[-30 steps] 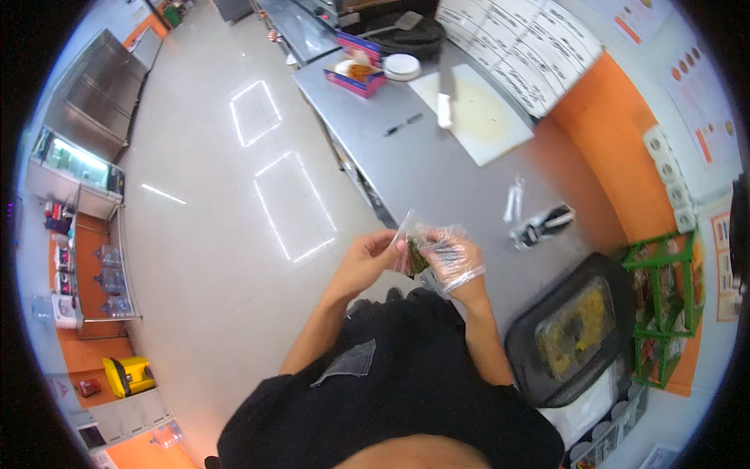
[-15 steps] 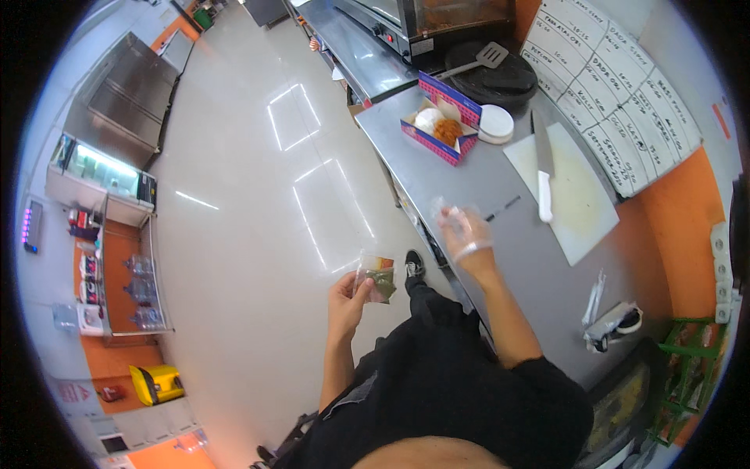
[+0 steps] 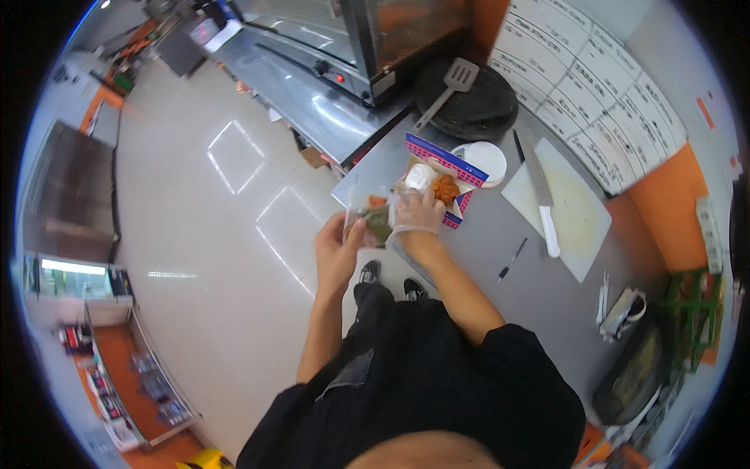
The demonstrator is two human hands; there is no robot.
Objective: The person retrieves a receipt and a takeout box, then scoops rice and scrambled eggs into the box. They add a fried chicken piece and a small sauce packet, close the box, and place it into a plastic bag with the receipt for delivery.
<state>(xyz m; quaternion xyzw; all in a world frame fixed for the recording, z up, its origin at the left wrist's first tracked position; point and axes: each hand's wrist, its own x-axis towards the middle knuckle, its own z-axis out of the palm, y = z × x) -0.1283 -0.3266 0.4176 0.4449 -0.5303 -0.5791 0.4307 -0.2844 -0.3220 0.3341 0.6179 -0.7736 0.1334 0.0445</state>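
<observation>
My left hand point(image 3: 337, 242) pinches a clear plastic packet point(image 3: 375, 223) holding something flat and dark green with an orange-red part. A thin clear glove covers my right hand point(image 3: 417, 213), which is closed on the near side of an open food box point(image 3: 462, 165), patterned pink and purple. Its fingertips are partly hidden at the box edge. In the box sit a white wrapped, rounded portion point(image 3: 421, 177) and a piece of fried chicken point(image 3: 445, 188). A round white container point(image 3: 491, 162) stands just behind the box lid.
A knife point(image 3: 545, 203) with a white handle lies on a white cutting board point(image 3: 574, 203). A pen point(image 3: 512, 259) rests on the steel table. Behind the box, a slotted turner point(image 3: 461, 76) lies on a dark round pan point(image 3: 500, 102), near a glass-sided display warmer point(image 3: 363, 55).
My right hand has moved from above the table to the box, and my left hand has brought the packet up beside it. The box now overlaps the white container. My view has turned.
</observation>
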